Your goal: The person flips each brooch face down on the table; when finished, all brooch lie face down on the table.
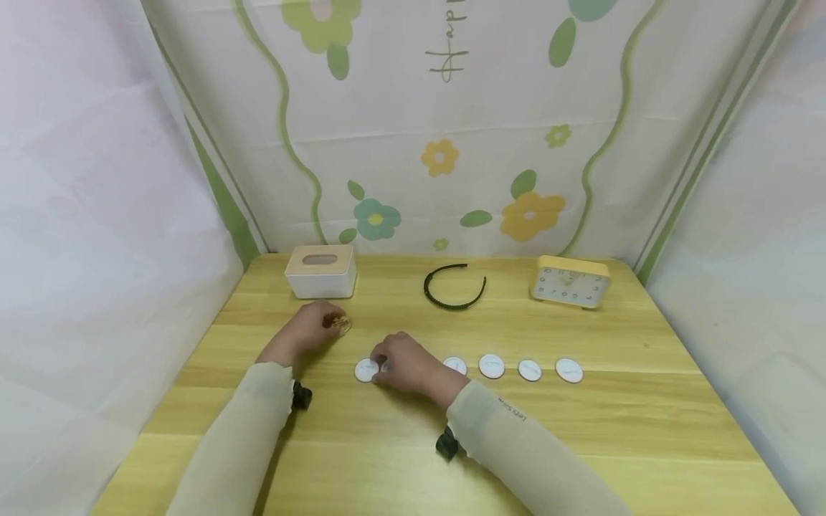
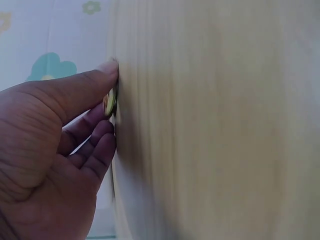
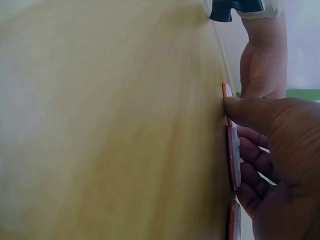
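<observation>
With thumb and fingers, my left hand [image 1: 312, 324] pinches a small round patterned disc [image 1: 342, 325], low over the table in front of the tissue box. In the left wrist view, the patterned disc [image 2: 110, 101] stands on edge between thumb and fingertips. Over the left part of a row of white discs, my right hand [image 1: 406, 364] has curled fingers around a white disc [image 1: 385, 366], mostly hidden by the hand. Just left of it lies another white disc [image 1: 366, 370] with faint writing. In the right wrist view, the thumb overlaps one red-rimmed disc [image 3: 227, 90].
Rightward the row continues with several white discs [image 1: 492, 366]. Behind stand a white tissue box [image 1: 323, 283] with a wooden lid and a yellow clock [image 1: 571, 283]; a black headband [image 1: 452, 307] lies between them. Fabric walls [image 1: 400, 107] enclose the wooden table [image 1: 361, 459].
</observation>
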The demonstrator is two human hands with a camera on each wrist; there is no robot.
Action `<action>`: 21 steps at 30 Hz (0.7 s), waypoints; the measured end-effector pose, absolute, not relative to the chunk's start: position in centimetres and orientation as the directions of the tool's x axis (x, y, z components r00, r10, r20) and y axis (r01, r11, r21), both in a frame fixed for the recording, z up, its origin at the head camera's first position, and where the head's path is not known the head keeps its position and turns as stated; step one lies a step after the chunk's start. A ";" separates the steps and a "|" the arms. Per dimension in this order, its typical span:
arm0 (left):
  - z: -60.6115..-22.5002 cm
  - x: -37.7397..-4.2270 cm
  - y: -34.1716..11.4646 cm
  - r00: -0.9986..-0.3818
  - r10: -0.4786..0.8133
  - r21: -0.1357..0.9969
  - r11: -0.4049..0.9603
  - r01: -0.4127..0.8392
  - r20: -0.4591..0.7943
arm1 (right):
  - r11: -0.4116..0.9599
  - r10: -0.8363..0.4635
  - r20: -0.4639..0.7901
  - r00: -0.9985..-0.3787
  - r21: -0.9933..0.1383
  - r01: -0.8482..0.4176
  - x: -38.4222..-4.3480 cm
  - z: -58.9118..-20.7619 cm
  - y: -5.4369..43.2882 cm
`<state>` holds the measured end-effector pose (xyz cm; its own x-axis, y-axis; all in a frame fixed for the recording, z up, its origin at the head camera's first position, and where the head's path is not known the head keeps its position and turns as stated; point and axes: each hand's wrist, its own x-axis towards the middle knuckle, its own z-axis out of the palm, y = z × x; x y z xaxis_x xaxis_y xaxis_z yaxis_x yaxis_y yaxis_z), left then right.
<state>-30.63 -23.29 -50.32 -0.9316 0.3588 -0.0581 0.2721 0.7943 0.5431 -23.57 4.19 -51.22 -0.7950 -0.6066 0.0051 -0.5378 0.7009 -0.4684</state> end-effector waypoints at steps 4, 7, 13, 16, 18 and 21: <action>-50.3 -30.2 -24.1 -0.932 0.353 0.556 0.792 0.252 -0.082 | 0.697 -0.610 0.006 -0.792 -0.471 -0.541 -23.5 -51.1 4.1; -50.1 -29.4 -24.7 -0.928 0.361 0.573 0.782 0.247 -0.093 | 0.702 -0.606 0.006 -0.796 -0.466 -0.538 -23.5 -51.0 4.1; -49.8 -26.9 -25.5 -0.920 0.365 0.599 0.771 0.215 -0.139 | 0.709 -0.600 0.006 -0.800 -0.461 -0.534 -23.4 -51.0 4.2; -49.6 -25.4 -25.4 -0.916 0.371 0.601 0.770 0.212 -0.153 | 0.709 -0.596 0.007 -0.803 -0.465 -0.531 -23.3 -51.0 4.1; -49.6 -24.5 -25.3 -0.916 0.368 0.602 0.771 0.206 -0.158 | 0.707 -0.596 0.006 -0.803 -0.470 -0.528 -23.4 -51.1 4.1; -49.5 -23.6 -25.0 -0.910 0.386 0.596 0.770 0.228 -0.151 | 0.706 -0.596 0.004 -0.803 -0.474 -0.526 -23.5 -51.1 4.2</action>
